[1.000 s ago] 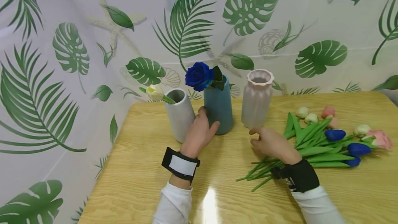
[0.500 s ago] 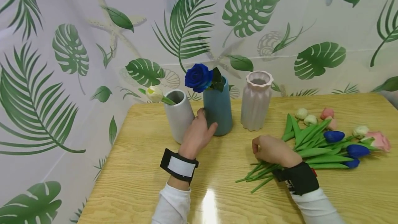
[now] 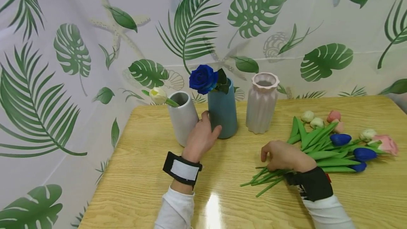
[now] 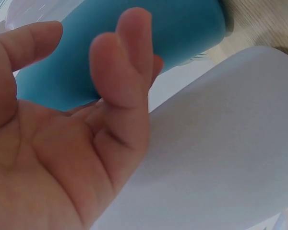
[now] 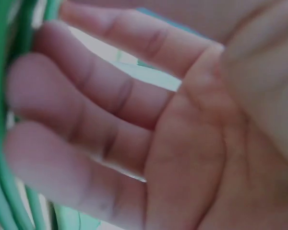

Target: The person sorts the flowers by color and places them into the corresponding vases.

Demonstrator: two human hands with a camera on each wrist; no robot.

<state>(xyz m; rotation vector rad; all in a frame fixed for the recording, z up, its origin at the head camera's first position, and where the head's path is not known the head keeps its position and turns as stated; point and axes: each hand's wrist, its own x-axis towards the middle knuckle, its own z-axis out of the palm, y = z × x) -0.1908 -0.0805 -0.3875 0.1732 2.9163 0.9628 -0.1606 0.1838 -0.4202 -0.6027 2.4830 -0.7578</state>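
Note:
My left hand [image 3: 201,138] is between the white vase [image 3: 183,121] and the blue vase [image 3: 223,114], its fingers loosely bent and nothing in its grasp. In the left wrist view the fingers [image 4: 120,91] stand beside the white vase, the blue one behind them; contact is unclear. A white tulip [image 3: 158,95] leans out of the white vase, and a blue rose [image 3: 203,79] out of the blue vase. Over the stems [image 3: 267,177] of the flower bunch hovers my right hand [image 3: 287,155]. Its fingers [image 5: 53,91] reach to the green stems in the right wrist view, gripping none.
A pink fluted vase [image 3: 262,103] stands right of the blue vase. The bunch's blue tulips [image 3: 341,139], pink rose [image 3: 386,144] and small pale buds [image 3: 317,122] lie toward the right. Behind the wooden table [image 3: 136,172] hangs a leaf-patterned cloth [image 3: 203,20].
My right hand has drawn back from near the pink vase's base, down and slightly right to the stems. My left hand has kept its place.

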